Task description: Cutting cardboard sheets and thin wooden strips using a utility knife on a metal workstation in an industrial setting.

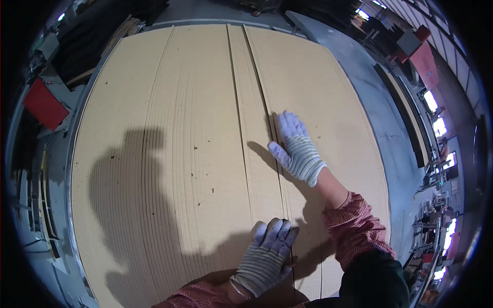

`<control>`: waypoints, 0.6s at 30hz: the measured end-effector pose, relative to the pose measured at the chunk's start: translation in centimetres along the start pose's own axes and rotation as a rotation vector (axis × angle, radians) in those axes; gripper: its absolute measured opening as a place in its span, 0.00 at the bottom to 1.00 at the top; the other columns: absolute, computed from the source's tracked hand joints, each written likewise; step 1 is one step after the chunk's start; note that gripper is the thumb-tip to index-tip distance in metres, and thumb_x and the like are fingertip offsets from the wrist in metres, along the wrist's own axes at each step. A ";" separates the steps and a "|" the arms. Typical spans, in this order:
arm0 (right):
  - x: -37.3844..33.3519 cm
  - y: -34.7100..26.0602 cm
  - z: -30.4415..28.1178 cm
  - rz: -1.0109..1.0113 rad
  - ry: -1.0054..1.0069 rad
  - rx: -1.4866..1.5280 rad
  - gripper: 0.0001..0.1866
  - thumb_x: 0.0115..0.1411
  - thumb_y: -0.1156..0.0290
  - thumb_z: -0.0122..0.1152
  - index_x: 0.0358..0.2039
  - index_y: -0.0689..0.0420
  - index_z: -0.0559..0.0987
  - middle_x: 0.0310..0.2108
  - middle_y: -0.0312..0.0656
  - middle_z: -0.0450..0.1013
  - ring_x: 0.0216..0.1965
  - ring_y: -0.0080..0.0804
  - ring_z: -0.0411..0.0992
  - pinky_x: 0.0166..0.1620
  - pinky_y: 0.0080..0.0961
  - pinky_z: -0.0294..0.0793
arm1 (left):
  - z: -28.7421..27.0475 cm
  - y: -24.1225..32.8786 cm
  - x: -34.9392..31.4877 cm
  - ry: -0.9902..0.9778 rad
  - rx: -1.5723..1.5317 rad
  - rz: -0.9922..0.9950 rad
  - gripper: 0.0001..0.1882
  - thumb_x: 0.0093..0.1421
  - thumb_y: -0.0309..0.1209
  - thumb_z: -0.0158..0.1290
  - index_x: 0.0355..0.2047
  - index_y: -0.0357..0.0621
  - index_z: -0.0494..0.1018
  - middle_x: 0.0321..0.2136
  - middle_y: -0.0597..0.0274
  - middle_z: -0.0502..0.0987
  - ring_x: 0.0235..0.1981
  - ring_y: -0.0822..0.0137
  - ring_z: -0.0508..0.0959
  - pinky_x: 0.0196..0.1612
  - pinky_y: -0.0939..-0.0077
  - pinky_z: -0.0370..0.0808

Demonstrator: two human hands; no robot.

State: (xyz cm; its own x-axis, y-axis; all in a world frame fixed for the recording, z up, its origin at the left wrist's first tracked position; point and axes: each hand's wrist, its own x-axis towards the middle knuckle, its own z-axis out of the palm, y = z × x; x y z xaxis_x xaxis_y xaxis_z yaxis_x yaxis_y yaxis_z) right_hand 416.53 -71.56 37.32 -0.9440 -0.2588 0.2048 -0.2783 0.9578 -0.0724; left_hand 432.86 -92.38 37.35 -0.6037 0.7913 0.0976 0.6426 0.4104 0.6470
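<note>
A large tan corrugated cardboard sheet (200,102), or several laid edge to edge, covers most of the view. Two dark lines run lengthwise down it, one wider than the other. My right hand (298,146), in a striped glove with a pale lavender palm and fingers, is over the wider line with its thumb out to the left. Lower down, my left hand (264,251) rests at the near part of the same line, fingers extended and a little apart. Neither hand grips anything. Whether the right palm touches the surface I cannot tell.
Small dark specks dot the cardboard, and my shadow falls across its left half. A grey metal surface (349,66) borders it on the right. Red panels (45,104) stand at the left, with dark stacked material (87,46) behind.
</note>
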 end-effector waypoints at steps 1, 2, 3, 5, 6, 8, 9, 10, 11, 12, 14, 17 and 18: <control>0.5 0.2 -0.1 0.001 0.084 -0.033 0.45 0.59 0.43 0.50 0.62 0.71 0.55 0.63 0.63 0.51 0.66 0.57 0.48 0.67 0.44 0.44 | -0.1 0.2 0.2 -0.043 0.042 0.007 0.41 0.51 0.45 0.55 0.61 0.38 0.56 0.57 0.50 0.60 0.62 0.50 0.55 0.64 0.51 0.48; 0.5 -0.8 1.6 0.049 -0.003 -0.083 0.46 0.59 0.41 0.48 0.62 0.71 0.55 0.63 0.63 0.51 0.67 0.56 0.47 0.67 0.43 0.42 | -0.2 0.2 0.2 -0.073 0.025 -0.005 0.42 0.51 0.46 0.55 0.62 0.39 0.55 0.59 0.49 0.58 0.64 0.50 0.54 0.65 0.50 0.46; 0.8 -0.5 1.9 0.056 0.000 -0.085 0.46 0.59 0.41 0.48 0.62 0.71 0.55 0.63 0.63 0.51 0.67 0.56 0.47 0.67 0.43 0.42 | 0.0 0.2 0.1 -0.076 0.027 0.001 0.42 0.51 0.46 0.55 0.62 0.39 0.55 0.59 0.49 0.58 0.64 0.50 0.54 0.65 0.50 0.46; 3.4 -0.3 0.8 0.131 -0.130 -0.065 0.47 0.59 0.39 0.46 0.61 0.71 0.55 0.63 0.62 0.52 0.67 0.54 0.47 0.68 0.41 0.43 | 0.4 -0.2 -0.1 -0.053 0.039 -0.018 0.44 0.50 0.46 0.56 0.64 0.42 0.54 0.63 0.48 0.54 0.66 0.50 0.51 0.66 0.50 0.43; 4.4 -0.3 0.3 0.197 -0.058 -0.073 0.45 0.60 0.38 0.44 0.59 0.70 0.59 0.60 0.61 0.56 0.65 0.52 0.51 0.67 0.41 0.45 | 0.6 -0.3 -0.3 -0.055 0.039 -0.013 0.44 0.50 0.46 0.56 0.64 0.42 0.54 0.63 0.48 0.54 0.66 0.50 0.51 0.66 0.50 0.43; 6.6 -1.5 0.3 0.155 -0.129 -0.044 0.44 0.60 0.38 0.44 0.58 0.69 0.60 0.59 0.60 0.58 0.63 0.51 0.53 0.65 0.41 0.48 | 0.8 -0.3 -0.7 -0.044 0.022 -0.012 0.45 0.51 0.47 0.55 0.65 0.43 0.51 0.65 0.47 0.51 0.67 0.50 0.49 0.67 0.51 0.40; 7.1 -1.9 0.5 0.118 -0.206 -0.017 0.43 0.60 0.38 0.44 0.56 0.69 0.62 0.57 0.59 0.60 0.61 0.50 0.55 0.64 0.41 0.51 | 1.0 -0.2 -0.7 -0.044 0.025 -0.019 0.45 0.51 0.47 0.55 0.65 0.43 0.51 0.65 0.47 0.51 0.67 0.50 0.49 0.67 0.51 0.40; 6.3 0.3 4.8 -0.026 0.308 -0.234 0.40 0.60 0.39 0.45 0.54 0.68 0.65 0.53 0.58 0.62 0.58 0.50 0.59 0.61 0.41 0.55 | 0.9 0.0 -0.6 -0.044 0.011 -0.003 0.44 0.51 0.47 0.54 0.65 0.43 0.51 0.65 0.48 0.51 0.67 0.51 0.49 0.68 0.51 0.40; 7.0 -0.1 4.1 -0.029 0.306 -0.227 0.40 0.60 0.39 0.45 0.54 0.68 0.65 0.53 0.58 0.62 0.58 0.50 0.59 0.61 0.41 0.55 | 1.1 -0.1 -0.7 -0.046 0.002 -0.015 0.44 0.52 0.47 0.53 0.65 0.43 0.51 0.65 0.48 0.51 0.67 0.52 0.49 0.68 0.51 0.40; 8.4 -0.2 3.0 0.056 0.228 -0.141 0.40 0.60 0.39 0.44 0.54 0.68 0.65 0.54 0.57 0.63 0.58 0.50 0.59 0.61 0.41 0.55 | 1.1 -0.2 -0.9 -0.047 0.003 -0.024 0.44 0.52 0.47 0.53 0.65 0.43 0.51 0.65 0.48 0.51 0.67 0.52 0.49 0.68 0.51 0.40; 11.4 0.0 0.5 0.219 0.073 0.021 0.40 0.61 0.38 0.42 0.53 0.68 0.65 0.54 0.56 0.64 0.59 0.50 0.59 0.61 0.40 0.55 | 0.9 -0.3 -0.6 -0.050 0.046 -0.009 0.42 0.53 0.47 0.51 0.65 0.42 0.53 0.65 0.48 0.53 0.67 0.54 0.50 0.68 0.51 0.40; 13.1 1.0 4.0 0.171 0.045 -0.044 0.36 0.62 0.41 0.42 0.49 0.67 0.68 0.51 0.55 0.65 0.56 0.49 0.61 0.59 0.39 0.58 | 1.5 0.1 -0.3 -0.017 -0.018 -0.029 0.41 0.53 0.47 0.50 0.64 0.41 0.54 0.65 0.47 0.53 0.68 0.53 0.49 0.68 0.52 0.40; 15.2 1.4 3.6 0.223 0.005 0.005 0.34 0.62 0.42 0.43 0.47 0.66 0.70 0.50 0.54 0.67 0.55 0.48 0.63 0.58 0.38 0.59 | 0.9 0.0 -0.5 -0.018 -0.017 -0.040 0.41 0.53 0.47 0.50 0.64 0.41 0.54 0.65 0.47 0.53 0.68 0.53 0.49 0.68 0.52 0.40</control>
State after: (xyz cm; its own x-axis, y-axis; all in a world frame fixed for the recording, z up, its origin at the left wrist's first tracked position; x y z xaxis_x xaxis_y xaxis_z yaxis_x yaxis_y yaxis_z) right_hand 401.18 -74.64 36.77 -0.9814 -0.0403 0.1876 -0.0638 0.9906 -0.1212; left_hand 433.56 -92.35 36.64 -0.6201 0.7824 0.0577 0.6100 0.4346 0.6626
